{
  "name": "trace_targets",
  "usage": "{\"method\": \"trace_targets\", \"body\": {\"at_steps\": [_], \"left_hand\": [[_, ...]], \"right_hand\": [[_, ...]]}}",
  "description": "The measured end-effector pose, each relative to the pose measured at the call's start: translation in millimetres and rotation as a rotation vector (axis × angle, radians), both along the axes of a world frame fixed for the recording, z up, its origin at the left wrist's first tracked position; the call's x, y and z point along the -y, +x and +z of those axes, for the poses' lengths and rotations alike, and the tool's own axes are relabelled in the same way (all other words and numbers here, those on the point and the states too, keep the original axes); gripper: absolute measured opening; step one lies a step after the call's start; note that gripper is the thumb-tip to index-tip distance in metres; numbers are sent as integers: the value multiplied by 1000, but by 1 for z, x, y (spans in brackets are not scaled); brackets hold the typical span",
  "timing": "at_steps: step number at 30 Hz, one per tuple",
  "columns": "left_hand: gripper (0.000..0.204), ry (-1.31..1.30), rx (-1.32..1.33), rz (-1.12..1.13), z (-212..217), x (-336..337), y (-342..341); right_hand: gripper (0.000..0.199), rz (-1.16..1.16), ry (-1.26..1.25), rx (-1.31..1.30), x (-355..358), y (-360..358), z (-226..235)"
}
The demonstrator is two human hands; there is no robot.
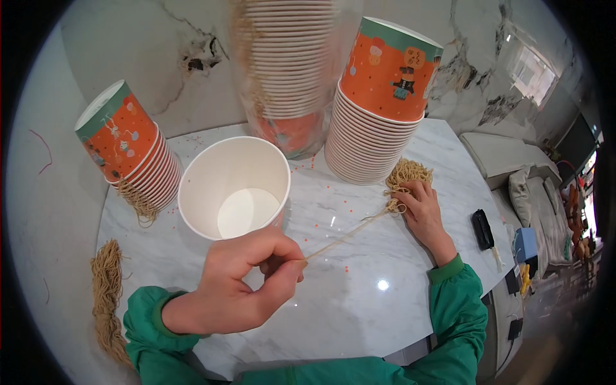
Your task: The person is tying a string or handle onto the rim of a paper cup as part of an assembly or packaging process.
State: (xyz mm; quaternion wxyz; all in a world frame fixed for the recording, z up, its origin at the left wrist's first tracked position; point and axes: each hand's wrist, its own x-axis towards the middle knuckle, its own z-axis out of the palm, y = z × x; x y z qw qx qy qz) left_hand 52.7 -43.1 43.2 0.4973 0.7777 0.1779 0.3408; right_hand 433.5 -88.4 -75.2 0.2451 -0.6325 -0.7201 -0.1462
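My left hand is closed in a pinch on the end of a thin beige string. The strand runs taut, up and to the right, to a tangled bundle of beige string. My right hand rests on that bundle with its fingers curled over the near end; small loops stick out beside the fingertips. Just beyond my left hand stands a large white paper cup, its mouth tilted toward me and its white bottom showing. My left hand overlaps its near rim.
Orange and green paper cups are stacked upside down at the left and back right. A plastic-wrapped cup stack stands between them. More string lies at the left edge. A black object lies near the right edge of the marble table.
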Motion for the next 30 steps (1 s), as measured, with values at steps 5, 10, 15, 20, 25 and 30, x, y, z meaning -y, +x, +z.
{"method": "trace_targets", "body": {"at_steps": [5, 10, 15, 20, 25, 30], "left_hand": [[8, 21, 15, 66, 19, 1, -11], [6, -166, 150, 234, 40, 5, -23], [5, -119, 253, 279, 46, 3, -36], [3, -146, 256, 379, 50, -7, -36], [5, -79, 327, 453, 52, -12, -41], [4, -127, 361, 367, 60, -2, -55]], "right_hand": [[27, -15, -3, 15, 0, 1, 2], [31, -35, 50, -5, -4, 15, -2], [28, -28, 51, 0, -8, 17, 0], [27, -69, 57, -2, -5, 18, 5], [23, -93, 84, -27, -8, 24, -1], [18, -118, 56, 11, -6, 19, 3]]}}
